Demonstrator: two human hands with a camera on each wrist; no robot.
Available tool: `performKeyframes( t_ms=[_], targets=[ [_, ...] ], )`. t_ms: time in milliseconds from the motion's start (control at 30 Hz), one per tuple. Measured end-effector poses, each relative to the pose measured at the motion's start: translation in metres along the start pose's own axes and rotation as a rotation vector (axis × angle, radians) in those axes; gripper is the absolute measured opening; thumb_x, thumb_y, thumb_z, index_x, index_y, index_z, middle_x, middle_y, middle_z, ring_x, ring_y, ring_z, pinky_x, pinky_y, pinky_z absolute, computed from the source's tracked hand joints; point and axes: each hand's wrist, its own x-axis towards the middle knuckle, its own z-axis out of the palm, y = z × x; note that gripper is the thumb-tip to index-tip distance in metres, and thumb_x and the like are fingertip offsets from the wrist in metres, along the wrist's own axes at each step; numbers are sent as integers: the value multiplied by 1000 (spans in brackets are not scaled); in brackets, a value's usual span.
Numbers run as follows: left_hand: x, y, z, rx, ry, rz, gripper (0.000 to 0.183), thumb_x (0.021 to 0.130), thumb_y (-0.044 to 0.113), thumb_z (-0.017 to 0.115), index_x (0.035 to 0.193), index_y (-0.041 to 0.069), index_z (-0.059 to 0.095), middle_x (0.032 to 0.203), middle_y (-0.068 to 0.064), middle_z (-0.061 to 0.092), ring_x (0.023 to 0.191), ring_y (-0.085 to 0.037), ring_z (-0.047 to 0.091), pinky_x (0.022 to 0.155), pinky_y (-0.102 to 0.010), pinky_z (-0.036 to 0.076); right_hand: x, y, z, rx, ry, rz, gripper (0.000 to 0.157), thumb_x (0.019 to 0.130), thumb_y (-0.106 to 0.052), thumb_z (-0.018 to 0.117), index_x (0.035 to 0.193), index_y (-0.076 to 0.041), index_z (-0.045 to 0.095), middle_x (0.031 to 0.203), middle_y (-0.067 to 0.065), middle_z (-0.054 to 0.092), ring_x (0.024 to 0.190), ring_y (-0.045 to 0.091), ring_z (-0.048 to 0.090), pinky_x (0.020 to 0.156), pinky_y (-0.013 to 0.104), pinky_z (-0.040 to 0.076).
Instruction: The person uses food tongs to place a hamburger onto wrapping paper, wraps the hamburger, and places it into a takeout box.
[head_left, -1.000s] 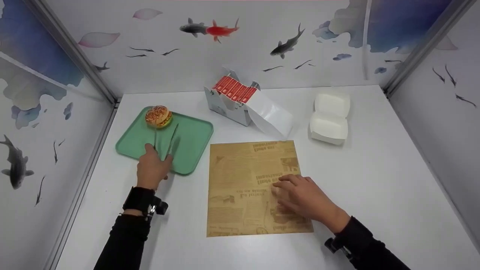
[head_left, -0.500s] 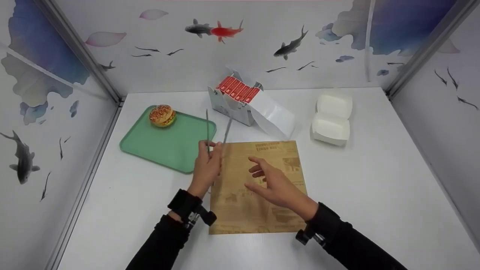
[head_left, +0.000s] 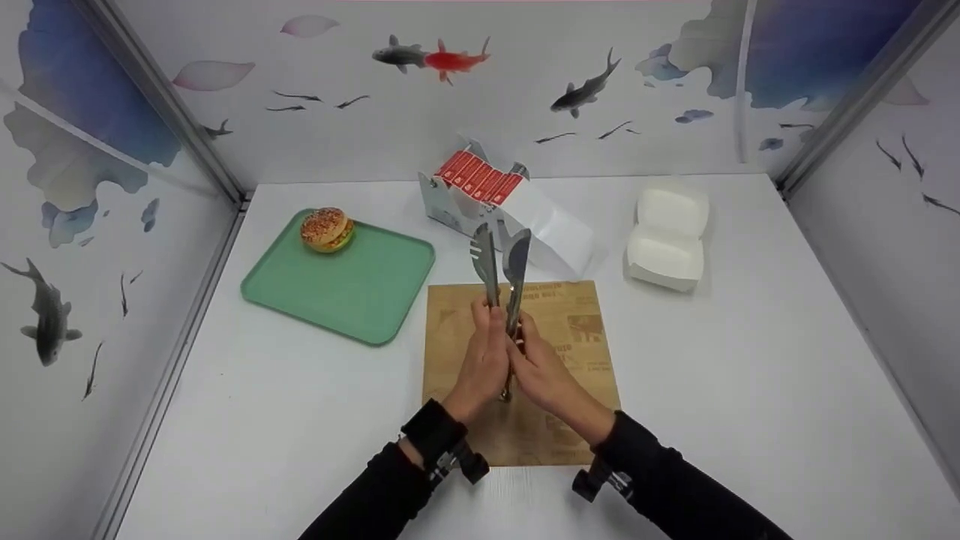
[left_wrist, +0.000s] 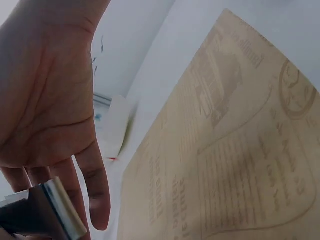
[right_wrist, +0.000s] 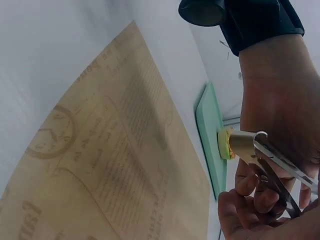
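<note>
A pair of metal serving tongs (head_left: pixel 516 279), one tip slotted like a fork and the other a flat blade, stands between my two hands above the brown printed paper (head_left: pixel 450 345). From one side my left hand (head_left: pixel 480 367) holds the tongs, its thumb along the near arm. My right hand (head_left: pixel 551 379) meets it from the other side, thumb and curled fingers at the lower part of the tongs. The right wrist view shows the hinged end of the tongs (right_wrist: pixel 245 145) between both hands. In the left wrist view the palm partly hides the grip.
A sesame-seed burger (head_left: pixel 325 229) sits at the far left corner of a green tray (head_left: pixel 337 285). Behind the paper stands an open-topped box (head_left: pixel 450 204) of red-and-white packaging with a white sheet (head_left: pixel 555 232) hanging out. An opened white clamshell box (head_left: pixel 667 255) lies back right.
My left hand has carried the tongs from the tray rightward to over the paper. My right hand has lifted off the paper and come leftward to take hold of the tongs.
</note>
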Motion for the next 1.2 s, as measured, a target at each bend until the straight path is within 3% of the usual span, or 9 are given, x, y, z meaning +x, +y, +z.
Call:
performKeyframes(
  t_ms=[100, 200, 333, 500, 700, 767, 867, 1000, 1200],
  targets=[
    [-3, 0, 2, -5, -60, 10, 70, 114, 60, 16, 164, 11, 16, 143, -21, 53, 130, -30, 54, 110, -48, 44, -1, 4, -1, 4, 35, 29, 52, 116, -24, 48, 162, -5, 37, 122, 19, 67, 102, 25, 63, 83, 37, 54],
    [-5, -1, 3, -17, -123, 19, 77, 113, 64, 15, 171, 14, 6, 171, -19, 32, 154, -29, 39, 127, -55, 31, -2, 7, -2, 37, 49, 77, 48, 116, -29, 46, 158, -5, 43, 130, 18, 64, 112, 28, 61, 91, 40, 52],
    [-7, -1, 0, -8, -193, 22, 78, 113, 64, 15, 173, 17, -1, 179, -14, 18, 164, -27, 24, 133, -58, 22, 0, 8, -2, 104, 55, 132, 41, 116, -33, 45, 148, -6, 50, 120, 13, 59, 110, 26, 58, 87, 36, 49],
    [-8, 1, -7, 36, -213, 33, 65, 117, 49, 27, 174, 24, 8, 176, -8, 29, 158, -21, 36, 130, -52, 31, 5, 8, -2, 158, 86, 125, 35, 116, -35, 48, 134, -7, 57, 105, 7, 58, 97, 21, 57, 79, 30, 47],
    [-8, 3, -32, 166, -222, 65, 53, 118, 40, 38, 167, 19, 33, 135, -12, 68, 121, -22, 67, 103, -45, 57, 13, 10, -3, 182, 103, 87, 31, 116, -32, 48, 127, -4, 58, 108, 10, 67, 97, 21, 67, 84, 38, 59],
    [-7, 2, -48, 242, -198, 69, 50, 117, 39, 41, 161, 16, 42, 130, -12, 71, 118, -23, 69, 100, -44, 58, 18, 9, -4, 180, 92, 62, 31, 116, -29, 47, 124, -1, 57, 104, 11, 69, 92, 20, 70, 83, 42, 63],
    [-6, -2, -76, 367, -130, 71, 43, 115, 35, 49, 149, 9, 55, 123, -13, 72, 115, -26, 70, 96, -48, 59, 25, 7, -4, 189, 66, 43, 29, 116, -28, 47, 117, 0, 55, 89, 8, 65, 73, 18, 67, 67, 38, 62],
    [-6, -14, -114, 571, -19, 81, 30, 109, 23, 63, 132, 4, 66, 121, -17, 72, 114, -32, 70, 95, -53, 59, 36, 1, -4, 213, 4, 67, 29, 115, -32, 50, 109, -4, 52, 74, 3, 52, 53, 15, 50, 46, 27, 45],
    [-14, -40, -151, 993, 119, 116, 33, 98, 12, 76, 128, 0, 70, 127, -23, 73, 113, -40, 73, 91, -57, 61, 59, -12, 4, 163, -124, 118, 34, 113, -39, 53, 119, -6, 54, 73, -3, 48, 52, 8, 44, 46, 23, 38]
  ],
)
